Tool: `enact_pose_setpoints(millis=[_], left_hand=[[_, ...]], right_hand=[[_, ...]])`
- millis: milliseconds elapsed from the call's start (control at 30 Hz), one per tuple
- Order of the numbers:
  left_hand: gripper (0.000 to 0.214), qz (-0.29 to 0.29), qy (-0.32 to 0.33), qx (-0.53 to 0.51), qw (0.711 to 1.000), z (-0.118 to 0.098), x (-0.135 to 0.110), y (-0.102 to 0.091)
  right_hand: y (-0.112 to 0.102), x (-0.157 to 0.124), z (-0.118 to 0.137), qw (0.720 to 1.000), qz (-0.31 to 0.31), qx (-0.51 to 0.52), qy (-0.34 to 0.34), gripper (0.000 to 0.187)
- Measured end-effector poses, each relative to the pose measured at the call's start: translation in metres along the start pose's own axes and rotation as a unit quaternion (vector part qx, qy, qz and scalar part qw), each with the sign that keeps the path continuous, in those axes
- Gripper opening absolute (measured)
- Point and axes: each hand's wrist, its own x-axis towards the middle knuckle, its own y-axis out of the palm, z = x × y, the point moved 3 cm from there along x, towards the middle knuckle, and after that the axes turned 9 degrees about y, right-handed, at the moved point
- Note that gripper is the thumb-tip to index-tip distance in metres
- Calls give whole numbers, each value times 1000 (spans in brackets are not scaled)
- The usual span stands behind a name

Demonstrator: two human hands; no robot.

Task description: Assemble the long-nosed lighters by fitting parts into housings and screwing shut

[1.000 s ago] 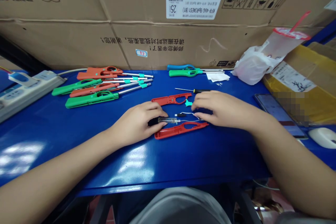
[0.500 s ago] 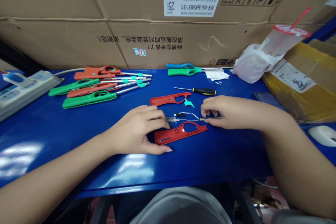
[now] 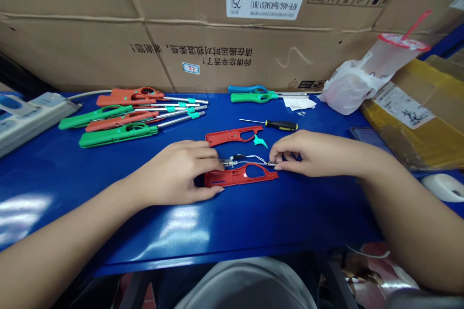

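Observation:
My left hand (image 3: pixel 184 171) is curled round the left end of a red lighter casing half (image 3: pixel 237 177), its thumb along the near edge. Its fingers also cover part of a clear fuel tank (image 3: pixel 228 162) just above the casing. My right hand (image 3: pixel 299 152) pinches a metal lighter tube (image 3: pixel 271 164). A thin hose and a white wire (image 3: pixel 258 158) run between tube and tank, beside a small black igniter piece (image 3: pixel 239 157). Farther back lie the other red casing half (image 3: pixel 232 136) and a teal trigger (image 3: pixel 260 141).
A screwdriver (image 3: pixel 282 125) lies behind the parts. Several lighters (image 3: pixel 119 136) are at back left, with a green lighter (image 3: pixel 250 98) and a blue one at back centre. A power strip (image 3: pixel 32 118) stands left; a bagged cup (image 3: pixel 384 60), yellow-taped box (image 3: pixel 416 111) and mouse (image 3: pixel 444 187) are right.
My left thumb has closed in against the near red casing half, which has turned more level and sits closer to the tank. My right hand has shifted slightly left with the tube.

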Motion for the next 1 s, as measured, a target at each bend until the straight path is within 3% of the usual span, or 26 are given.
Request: enact_pose_setpoints(millis=[233, 433, 633, 1000], left_hand=[[27, 9, 0, 9, 1000, 5, 0, 1], [26, 0, -13, 13, 1000, 10, -3, 3], [27, -7, -21, 4, 1000, 12, -3, 4], [27, 2, -36, -16, 999, 13, -1, 1]], right_hand=[[2, 1, -8, 996, -52, 40, -57, 18], [2, 1, -9, 996, -29, 54, -61, 20], [3, -3, -4, 993, -54, -2, -100, 22], [9, -1, 7, 991, -62, -70, -95, 26]])
